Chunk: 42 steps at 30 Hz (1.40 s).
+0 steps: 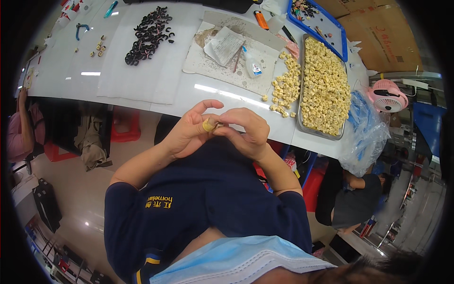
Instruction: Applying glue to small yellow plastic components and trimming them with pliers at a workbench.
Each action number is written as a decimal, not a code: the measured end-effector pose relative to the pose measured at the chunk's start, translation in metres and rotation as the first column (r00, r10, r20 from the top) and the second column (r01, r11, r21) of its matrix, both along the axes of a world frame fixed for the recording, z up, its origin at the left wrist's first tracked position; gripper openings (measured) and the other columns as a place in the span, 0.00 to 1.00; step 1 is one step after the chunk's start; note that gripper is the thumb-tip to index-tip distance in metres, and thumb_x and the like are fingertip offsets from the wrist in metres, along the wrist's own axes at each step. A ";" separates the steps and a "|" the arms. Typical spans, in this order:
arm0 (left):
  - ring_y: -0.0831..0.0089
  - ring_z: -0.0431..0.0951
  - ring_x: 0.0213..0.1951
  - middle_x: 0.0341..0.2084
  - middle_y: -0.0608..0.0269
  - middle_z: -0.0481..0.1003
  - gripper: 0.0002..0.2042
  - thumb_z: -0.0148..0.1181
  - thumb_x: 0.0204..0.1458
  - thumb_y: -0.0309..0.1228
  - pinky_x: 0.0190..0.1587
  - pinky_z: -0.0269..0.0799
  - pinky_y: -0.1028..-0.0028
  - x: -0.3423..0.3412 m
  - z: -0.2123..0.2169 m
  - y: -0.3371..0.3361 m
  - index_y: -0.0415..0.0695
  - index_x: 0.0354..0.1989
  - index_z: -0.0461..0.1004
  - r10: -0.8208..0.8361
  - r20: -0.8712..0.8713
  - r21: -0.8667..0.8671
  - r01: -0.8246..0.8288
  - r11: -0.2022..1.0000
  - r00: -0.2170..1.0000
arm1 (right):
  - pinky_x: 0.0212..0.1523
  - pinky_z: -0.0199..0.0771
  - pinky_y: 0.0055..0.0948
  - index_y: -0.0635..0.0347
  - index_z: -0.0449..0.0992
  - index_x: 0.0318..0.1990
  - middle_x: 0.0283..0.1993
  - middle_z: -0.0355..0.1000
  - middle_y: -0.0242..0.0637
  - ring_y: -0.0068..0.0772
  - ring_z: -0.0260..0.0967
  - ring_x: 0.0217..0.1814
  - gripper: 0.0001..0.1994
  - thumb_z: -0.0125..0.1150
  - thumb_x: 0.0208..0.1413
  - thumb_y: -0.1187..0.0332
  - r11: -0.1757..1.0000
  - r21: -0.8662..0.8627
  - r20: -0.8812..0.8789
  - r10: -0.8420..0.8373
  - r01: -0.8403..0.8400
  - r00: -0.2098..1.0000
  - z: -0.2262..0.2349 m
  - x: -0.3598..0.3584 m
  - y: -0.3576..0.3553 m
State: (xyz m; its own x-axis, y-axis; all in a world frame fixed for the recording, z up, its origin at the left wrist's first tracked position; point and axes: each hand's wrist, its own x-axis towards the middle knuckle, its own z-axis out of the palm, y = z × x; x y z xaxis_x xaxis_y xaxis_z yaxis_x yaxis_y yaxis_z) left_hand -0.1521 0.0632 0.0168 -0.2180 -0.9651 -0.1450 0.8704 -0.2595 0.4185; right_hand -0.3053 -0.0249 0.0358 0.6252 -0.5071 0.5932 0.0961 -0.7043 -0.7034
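Note:
Just beyond the table's near edge, in front of my chest, both hands meet at the fingertips. My left hand (187,130) has its index finger raised and curved, with the thumb and other fingers closed around a small piece. A yellow bit (208,125) shows by the left thumb; whether it is a finger cover or part of the piece, I cannot tell. My right hand (248,130) pinches at the same spot with thumb and index finger. What they hold is mostly hidden by the fingers. Small yellow cube-like pieces (286,87) lie loose on the table nearest my right hand.
A metal tray (321,136) heaped with yellow pieces stands at right. Ahead, a stained cardboard sheet (198,61) carries a glue bottle (252,65) and paper (224,46). Black curved pieces (149,38) lie left. A plastic bag (364,132) and pink fan (388,96) are at right.

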 end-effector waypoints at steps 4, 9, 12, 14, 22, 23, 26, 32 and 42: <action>0.77 0.73 0.40 0.37 0.63 0.74 0.19 0.57 0.53 0.28 0.47 0.66 0.74 -0.003 -0.008 0.002 0.45 0.50 0.59 0.035 -0.030 0.030 -0.034 0.999 0.999 | 0.32 0.72 0.26 0.59 0.73 0.41 0.35 0.73 0.37 0.34 0.72 0.35 0.18 0.69 0.39 0.74 1.000 0.008 0.001 0.003 -0.003 1.000 0.000 0.000 0.000; 0.75 0.71 0.43 0.37 0.64 0.72 0.15 0.57 0.53 0.29 0.48 0.65 0.74 -0.008 -0.010 0.002 0.46 0.47 0.61 0.118 -0.129 0.122 -0.102 0.987 0.985 | 0.35 0.74 0.25 0.59 0.70 0.45 0.39 0.72 0.38 0.33 0.72 0.38 0.22 0.67 0.38 0.79 0.996 -0.074 0.018 -0.038 0.039 0.999 -0.011 0.002 0.001; 0.73 0.70 0.44 0.36 0.63 0.71 0.14 0.57 0.53 0.30 0.49 0.65 0.74 -0.008 -0.010 0.002 0.46 0.45 0.63 0.132 -0.116 0.142 -0.115 0.983 0.984 | 0.35 0.74 0.25 0.58 0.68 0.47 0.41 0.72 0.38 0.34 0.72 0.39 0.24 0.66 0.38 0.80 0.997 -0.064 0.024 -0.039 0.040 0.999 -0.016 0.002 0.001; 0.73 0.70 0.44 0.36 0.63 0.71 0.13 0.57 0.53 0.30 0.49 0.65 0.73 -0.009 -0.010 0.002 0.46 0.44 0.64 0.134 -0.117 0.146 -0.116 0.982 0.984 | 0.35 0.74 0.25 0.58 0.68 0.46 0.41 0.72 0.38 0.35 0.72 0.39 0.24 0.66 0.38 0.79 0.997 -0.060 0.023 -0.051 0.052 0.998 -0.017 0.001 0.002; 0.75 0.70 0.44 0.38 0.65 0.72 0.11 0.55 0.54 0.33 0.50 0.65 0.74 -0.007 -0.014 0.001 0.46 0.43 0.65 0.065 -0.106 0.171 -0.046 0.984 0.992 | 0.34 0.74 0.22 0.63 0.70 0.42 0.35 0.73 0.39 0.30 0.74 0.33 0.21 0.66 0.36 0.82 0.995 -0.080 -0.021 -0.064 0.062 0.998 -0.010 0.001 -0.002; 0.75 0.70 0.44 0.38 0.65 0.72 0.11 0.55 0.54 0.33 0.50 0.65 0.74 -0.007 -0.012 0.000 0.46 0.43 0.65 0.065 -0.105 0.171 -0.046 0.984 0.992 | 0.33 0.74 0.22 0.63 0.70 0.42 0.35 0.73 0.38 0.30 0.74 0.32 0.21 0.66 0.36 0.81 0.994 -0.084 -0.019 -0.068 0.066 0.998 -0.010 0.000 -0.003; 0.76 0.71 0.44 0.38 0.66 0.72 0.12 0.55 0.54 0.33 0.50 0.65 0.74 -0.004 -0.009 -0.001 0.46 0.45 0.65 0.031 -0.093 0.150 -0.016 0.989 0.995 | 0.33 0.75 0.22 0.63 0.70 0.42 0.34 0.73 0.38 0.30 0.74 0.32 0.21 0.66 0.35 0.81 0.984 -0.160 -0.025 -0.089 0.084 0.996 -0.010 -0.001 -0.002; 0.76 0.72 0.44 0.39 0.64 0.72 0.12 0.54 0.54 0.31 0.49 0.64 0.74 0.001 -0.012 -0.002 0.47 0.46 0.64 -0.009 -0.062 0.100 0.015 0.995 0.998 | 0.34 0.75 0.23 0.64 0.69 0.43 0.34 0.73 0.39 0.31 0.74 0.34 0.22 0.66 0.35 0.81 0.990 -0.120 -0.028 -0.076 0.072 0.997 -0.007 -0.002 0.000; 0.76 0.72 0.42 0.36 0.64 0.73 0.07 0.55 0.54 0.31 0.49 0.64 0.73 -0.003 -0.009 0.000 0.48 0.38 0.65 0.030 -0.106 0.106 -0.019 0.994 0.994 | 0.42 0.75 0.28 0.66 0.61 0.52 0.37 0.72 0.43 0.31 0.73 0.38 0.27 0.62 0.41 0.85 0.996 0.084 -0.017 0.010 -0.008 1.000 -0.019 -0.002 0.004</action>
